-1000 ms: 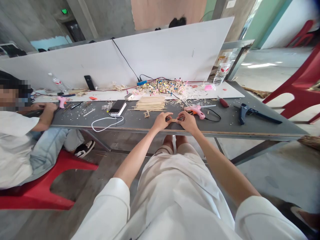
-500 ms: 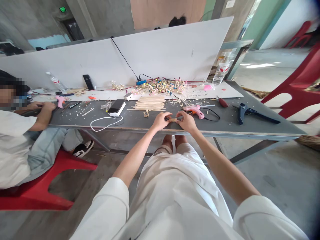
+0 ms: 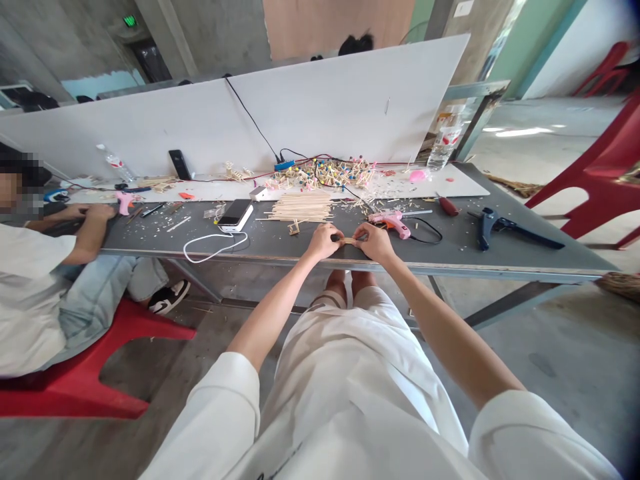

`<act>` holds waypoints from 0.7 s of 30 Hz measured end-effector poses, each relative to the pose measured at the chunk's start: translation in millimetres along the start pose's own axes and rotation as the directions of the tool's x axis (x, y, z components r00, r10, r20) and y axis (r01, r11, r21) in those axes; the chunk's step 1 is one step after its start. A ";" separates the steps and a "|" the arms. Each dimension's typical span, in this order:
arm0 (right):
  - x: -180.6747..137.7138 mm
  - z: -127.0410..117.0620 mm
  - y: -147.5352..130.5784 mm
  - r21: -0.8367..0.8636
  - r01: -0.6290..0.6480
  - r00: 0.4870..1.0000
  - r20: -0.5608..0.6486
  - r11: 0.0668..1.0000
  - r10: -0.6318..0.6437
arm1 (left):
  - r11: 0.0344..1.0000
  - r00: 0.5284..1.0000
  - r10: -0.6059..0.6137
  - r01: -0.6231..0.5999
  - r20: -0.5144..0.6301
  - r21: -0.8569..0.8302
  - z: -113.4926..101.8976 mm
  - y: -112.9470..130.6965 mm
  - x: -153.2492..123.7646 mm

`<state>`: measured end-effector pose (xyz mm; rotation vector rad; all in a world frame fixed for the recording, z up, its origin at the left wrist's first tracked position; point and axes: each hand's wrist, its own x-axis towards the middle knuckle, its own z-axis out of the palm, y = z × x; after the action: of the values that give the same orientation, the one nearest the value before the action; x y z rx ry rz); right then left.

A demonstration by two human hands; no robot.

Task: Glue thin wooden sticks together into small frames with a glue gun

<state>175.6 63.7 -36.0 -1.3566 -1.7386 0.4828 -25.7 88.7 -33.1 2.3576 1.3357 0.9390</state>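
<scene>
My left hand (image 3: 323, 241) and my right hand (image 3: 375, 243) meet near the front edge of the grey table (image 3: 450, 250). Both pinch the ends of a small wooden stick piece (image 3: 349, 240) held between them just above the tabletop. A pink glue gun (image 3: 393, 221) lies just beyond my right hand. A pile of thin wooden sticks (image 3: 300, 207) lies beyond my left hand, with a small stick frame (image 3: 293, 229) beside it.
A phone on a power bank (image 3: 235, 215) with a white cable (image 3: 210, 247) lies left. A heap of stick pieces with coloured beads (image 3: 325, 173) sits by the white board. A black glue gun (image 3: 500, 223) lies right. A seated person (image 3: 40, 280) works at left.
My hands have stayed together on the small stick piece, with only slight finger movement. The view shifted a little.
</scene>
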 end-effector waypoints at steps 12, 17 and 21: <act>-1.6 1.3 5.4 -0.111 0.037 0.999 0.038 0.993 -0.032 | 0.998 0.999 0.031 -0.032 0.032 0.045 -1.0 -2.7 0.2; -0.8 0.5 5.8 -0.063 0.045 0.998 0.038 0.997 -0.043 | 0.998 0.999 0.026 -0.027 0.032 0.052 0.5 -2.4 1.4; 1.2 -0.2 5.2 0.003 0.005 1.000 0.024 1.000 -0.005 | 0.998 0.999 0.023 -0.026 0.041 0.059 -0.2 -2.1 1.8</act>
<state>178.8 66.5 -39.2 -1.3486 -1.7595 0.5007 -26.6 91.3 -33.3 2.4289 1.3403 0.8652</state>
